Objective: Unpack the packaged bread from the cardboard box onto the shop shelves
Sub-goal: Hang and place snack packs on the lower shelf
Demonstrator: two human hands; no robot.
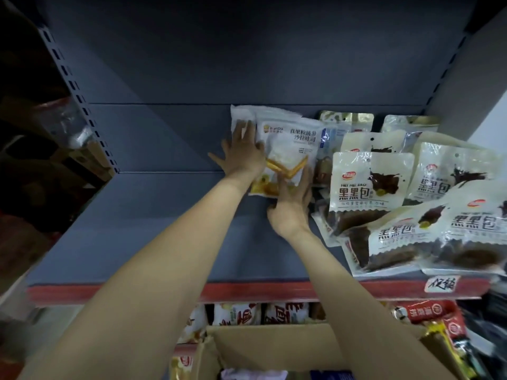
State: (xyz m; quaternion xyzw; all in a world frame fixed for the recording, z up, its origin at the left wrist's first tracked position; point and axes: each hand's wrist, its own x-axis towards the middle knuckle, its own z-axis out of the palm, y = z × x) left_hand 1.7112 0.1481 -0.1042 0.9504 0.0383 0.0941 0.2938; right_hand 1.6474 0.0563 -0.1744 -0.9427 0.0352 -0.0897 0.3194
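Pressing bread packet (285, 149) upright on shelf (170, 242); cardboard box (274, 349) below

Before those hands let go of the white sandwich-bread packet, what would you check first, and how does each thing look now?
1. Sandwich-bread packet standing on the shelf: ok, upright against packets behind.
2. Left hand steadying its left edge: ok, flat against it.
3. Right hand supporting the bottom right: ok, fingers touching.
4. Free shelf space to the left: ok, bare.
5. Neighbouring dark-bread packets stable: not ok, several lean and overlap.
6. More bread left in the cardboard box: cannot tell, inside mostly hidden.
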